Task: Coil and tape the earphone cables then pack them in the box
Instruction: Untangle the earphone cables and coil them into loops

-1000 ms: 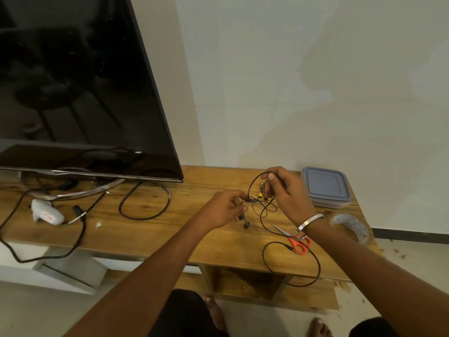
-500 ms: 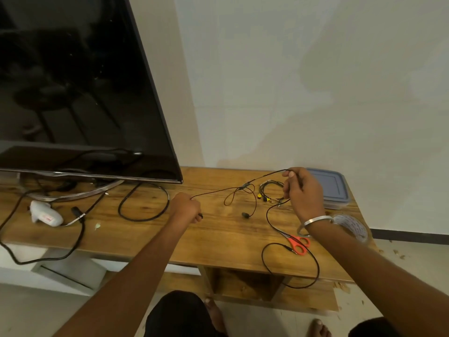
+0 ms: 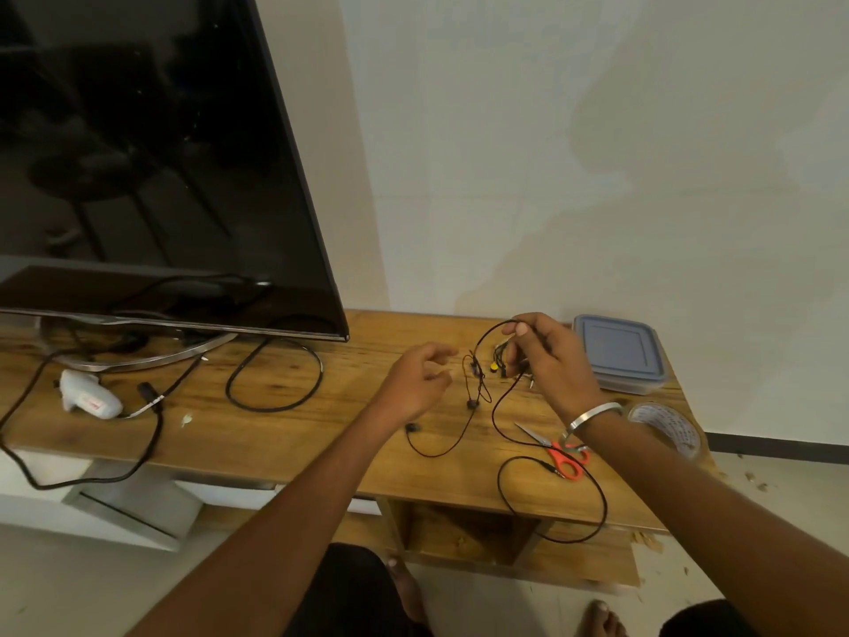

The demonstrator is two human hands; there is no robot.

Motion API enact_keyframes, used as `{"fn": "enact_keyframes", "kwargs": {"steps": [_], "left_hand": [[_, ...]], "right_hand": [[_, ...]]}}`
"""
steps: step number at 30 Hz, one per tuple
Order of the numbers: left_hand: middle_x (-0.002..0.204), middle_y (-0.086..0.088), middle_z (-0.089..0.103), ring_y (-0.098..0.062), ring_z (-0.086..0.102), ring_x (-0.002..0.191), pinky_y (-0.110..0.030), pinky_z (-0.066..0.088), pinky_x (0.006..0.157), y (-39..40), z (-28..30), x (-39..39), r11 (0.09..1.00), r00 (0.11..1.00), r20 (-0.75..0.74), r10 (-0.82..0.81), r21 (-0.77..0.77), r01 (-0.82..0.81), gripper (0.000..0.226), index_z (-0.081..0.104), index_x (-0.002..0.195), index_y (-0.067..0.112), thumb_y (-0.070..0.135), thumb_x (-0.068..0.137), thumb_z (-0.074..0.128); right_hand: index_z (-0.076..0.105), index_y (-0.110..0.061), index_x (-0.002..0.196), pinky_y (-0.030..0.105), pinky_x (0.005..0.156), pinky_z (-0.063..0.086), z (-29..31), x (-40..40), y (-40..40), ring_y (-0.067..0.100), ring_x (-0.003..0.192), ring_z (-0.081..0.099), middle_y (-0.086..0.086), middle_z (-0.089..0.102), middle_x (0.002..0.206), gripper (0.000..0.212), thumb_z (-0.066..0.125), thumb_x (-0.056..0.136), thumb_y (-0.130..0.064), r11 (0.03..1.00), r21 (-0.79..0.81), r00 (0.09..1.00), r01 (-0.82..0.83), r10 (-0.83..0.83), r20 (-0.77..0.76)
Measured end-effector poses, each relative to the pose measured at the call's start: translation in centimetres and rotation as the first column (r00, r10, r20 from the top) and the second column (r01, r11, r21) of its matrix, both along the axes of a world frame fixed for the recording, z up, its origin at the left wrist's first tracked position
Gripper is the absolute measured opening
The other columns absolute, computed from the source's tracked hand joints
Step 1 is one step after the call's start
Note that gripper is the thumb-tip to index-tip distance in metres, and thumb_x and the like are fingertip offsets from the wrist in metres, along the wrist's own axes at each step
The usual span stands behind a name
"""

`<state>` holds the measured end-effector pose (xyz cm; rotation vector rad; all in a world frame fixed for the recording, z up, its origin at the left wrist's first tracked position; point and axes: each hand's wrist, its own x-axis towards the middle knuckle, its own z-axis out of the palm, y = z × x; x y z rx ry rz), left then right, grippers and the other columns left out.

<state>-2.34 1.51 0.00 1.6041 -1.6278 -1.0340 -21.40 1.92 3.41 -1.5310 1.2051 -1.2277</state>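
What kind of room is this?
Probably a living room at home: a big television stands on a low wooden table against a plain wall, with its cords lying about.

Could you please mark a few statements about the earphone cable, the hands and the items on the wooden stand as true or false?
1. The right hand pinches the earphone cable. True.
2. The left hand grips the cable. False: its fingers are loosely curled and hold nothing.
3. The plastic box has its lid on. True.
4. The red-handled scissors lie inside the box. False: they lie on the wooden stand.
5. The tape roll sits near the stand's right end. True.
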Motion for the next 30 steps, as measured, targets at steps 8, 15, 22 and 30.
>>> {"fn": "enact_keyframes", "kwargs": {"steps": [8,15,22,30], "left_hand": [[0.090,0.002,0.067,-0.020,0.070,0.078,-0.036,0.060,0.076,-0.3,-0.2,-2.1,0.993,0.972,-0.233,0.018,-0.110,-0.045,0.007,0.068,0.098,0.017,0.016,0.092,0.066],[0.098,0.000,0.070,-0.016,0.066,0.094,-0.028,0.058,0.075,-0.5,0.4,-1.3,0.977,0.918,-0.389,0.075,-0.156,-0.146,0.021,0.068,0.095,0.030,0.016,0.099,0.054],[0.088,0.002,0.067,-0.012,0.063,0.071,-0.024,0.053,0.065,-0.7,1.3,0.2,0.984,0.948,-0.309,-0.076,-0.176,0.022,0.022,0.071,0.103,0.025,0.014,0.099,0.053],[0.086,-0.003,0.068,-0.012,0.063,0.061,-0.025,0.052,0.059,-0.5,2.7,0.0,0.986,0.916,-0.365,-0.167,-0.037,0.165,0.034,0.057,0.128,0.016,0.010,0.094,0.060]], "right_hand": [[0.062,0.001,0.100,0.033,0.061,0.054,-0.1,0.4,0.5,0.025,0.062,0.059,0.009,0.059,0.071,0.022,0.041,0.098,-0.005,0.988,0.044,0.987,-0.147,0.144,0.070],[0.069,-0.009,0.090,0.028,0.066,0.056,-1.0,-0.1,1.7,0.012,0.066,0.061,-0.008,0.062,0.068,0.026,0.044,0.097,-0.012,0.930,0.119,0.900,-0.348,0.367,-0.234],[0.061,-0.015,0.101,0.038,0.069,0.059,-0.7,0.2,1.5,0.018,0.068,0.068,0.006,0.069,0.076,0.023,0.043,0.098,-0.029,0.957,0.153,0.912,-0.248,0.284,-0.296],[0.042,-0.027,0.128,0.034,0.045,0.054,-0.5,1.3,0.9,0.032,0.058,0.066,0.012,0.067,0.091,0.033,0.044,0.098,-0.014,0.930,0.272,0.954,-0.248,0.283,-0.097]]}}
